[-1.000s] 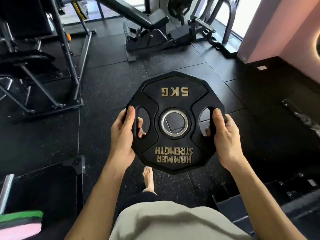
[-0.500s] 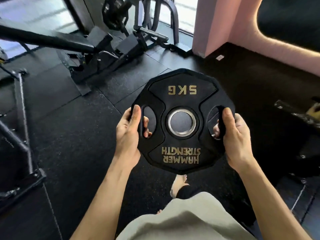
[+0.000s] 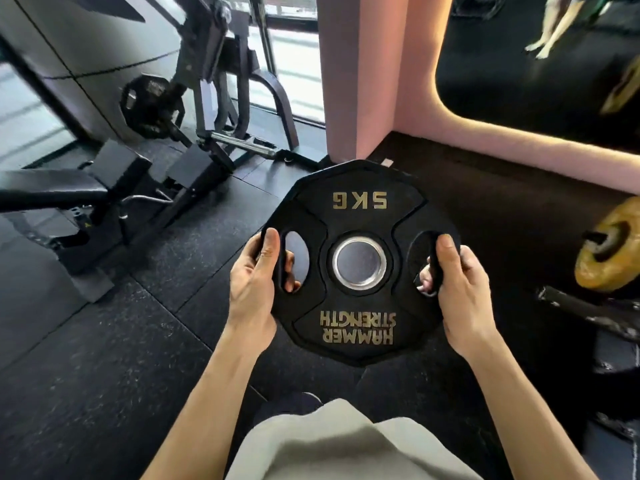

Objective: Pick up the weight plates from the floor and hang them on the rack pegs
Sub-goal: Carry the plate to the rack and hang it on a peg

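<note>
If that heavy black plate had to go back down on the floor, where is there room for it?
Bare rubber floor lies open left of the left hand, below the bench machine. Another bare patch sits between the pink wall and the 5 kg plate. It is crowded on the right, by the yellow plate.

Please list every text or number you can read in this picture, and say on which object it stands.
"5 KG": gold, upside down, on the far part of the black weight plate.
"HAMMER STRENGTH": gold, upside down, on its near part.
Label on the plate on the machine: too blurred to read.
</note>
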A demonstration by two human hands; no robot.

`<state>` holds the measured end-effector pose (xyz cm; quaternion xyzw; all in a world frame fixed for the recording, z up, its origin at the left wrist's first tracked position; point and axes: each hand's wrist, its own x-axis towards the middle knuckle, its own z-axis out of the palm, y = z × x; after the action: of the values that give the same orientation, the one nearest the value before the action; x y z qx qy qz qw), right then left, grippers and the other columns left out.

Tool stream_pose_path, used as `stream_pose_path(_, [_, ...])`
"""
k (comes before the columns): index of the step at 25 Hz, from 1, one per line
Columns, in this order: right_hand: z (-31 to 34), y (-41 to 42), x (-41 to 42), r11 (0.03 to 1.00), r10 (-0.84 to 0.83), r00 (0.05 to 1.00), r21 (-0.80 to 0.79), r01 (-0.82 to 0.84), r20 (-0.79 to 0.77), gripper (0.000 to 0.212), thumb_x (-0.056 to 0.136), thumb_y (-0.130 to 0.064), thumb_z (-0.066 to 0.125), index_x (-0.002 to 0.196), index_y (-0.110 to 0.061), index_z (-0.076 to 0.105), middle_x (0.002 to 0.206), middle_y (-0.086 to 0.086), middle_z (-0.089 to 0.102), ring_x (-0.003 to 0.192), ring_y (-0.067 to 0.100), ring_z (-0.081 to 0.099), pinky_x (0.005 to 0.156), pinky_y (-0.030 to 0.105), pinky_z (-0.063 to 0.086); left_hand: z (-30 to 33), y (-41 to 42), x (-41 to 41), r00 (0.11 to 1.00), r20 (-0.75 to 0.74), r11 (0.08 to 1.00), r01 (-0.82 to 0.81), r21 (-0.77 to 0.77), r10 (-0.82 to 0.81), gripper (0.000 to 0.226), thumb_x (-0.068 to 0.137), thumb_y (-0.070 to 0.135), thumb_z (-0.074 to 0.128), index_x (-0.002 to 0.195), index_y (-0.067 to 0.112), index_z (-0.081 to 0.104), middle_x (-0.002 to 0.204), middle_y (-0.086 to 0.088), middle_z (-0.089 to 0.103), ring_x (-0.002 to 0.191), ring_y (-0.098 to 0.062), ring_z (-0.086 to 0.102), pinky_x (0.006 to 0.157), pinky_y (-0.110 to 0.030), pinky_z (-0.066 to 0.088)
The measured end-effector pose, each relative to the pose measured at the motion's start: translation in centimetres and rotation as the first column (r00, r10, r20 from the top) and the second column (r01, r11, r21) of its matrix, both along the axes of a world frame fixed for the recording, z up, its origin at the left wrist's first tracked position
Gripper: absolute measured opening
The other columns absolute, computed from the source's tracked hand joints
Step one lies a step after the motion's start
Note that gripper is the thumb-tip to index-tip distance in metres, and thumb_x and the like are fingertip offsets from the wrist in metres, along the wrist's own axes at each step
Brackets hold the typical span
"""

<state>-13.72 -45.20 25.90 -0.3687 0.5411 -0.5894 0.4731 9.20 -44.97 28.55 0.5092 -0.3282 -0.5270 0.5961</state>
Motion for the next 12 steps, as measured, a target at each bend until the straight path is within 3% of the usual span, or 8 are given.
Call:
stream_pose_path(5, [-0.4, -11.8, -1.1, 0.993, -0.109, 0.994, 0.037, 0.109, 0.0, 0.038, 0.094, -0.05, 0.052, 0.076, -0.017, 0.048, 0.057, -0.005, 0.052, 0.058, 0.012, 0.047, 0.062, 0.034, 0.041, -0.4, -14.3, -1.1, 0.991, -0.009, 0.991, 0.131, -0.034, -0.132, 0.027, 0.096, 0.038, 0.054, 0.1, 0.012, 0.056, 0.066, -0.002, 0.053, 0.047, -0.014, 0.04, 0.046, -0.024, 0.04])
stream_pose_path(12, [-0.7, -30.7, -1.7, 0.958, -0.282, 0.959, 0.051, 0.283, -0.033, 0.036, 0.095, -0.048, 0.051, 0.076, -0.017, 0.05, 0.057, -0.008, 0.054, 0.057, 0.01, 0.049, 0.063, 0.033, 0.044, -1.6, -37.2, -2.5, 0.967, 0.015, 0.965, 0.254, -0.068, -0.254, 0.026, 0.097, 0.038, 0.053, 0.086, 0.015, 0.058, 0.066, -0.004, 0.051, 0.046, -0.014, 0.039, 0.045, -0.025, 0.039])
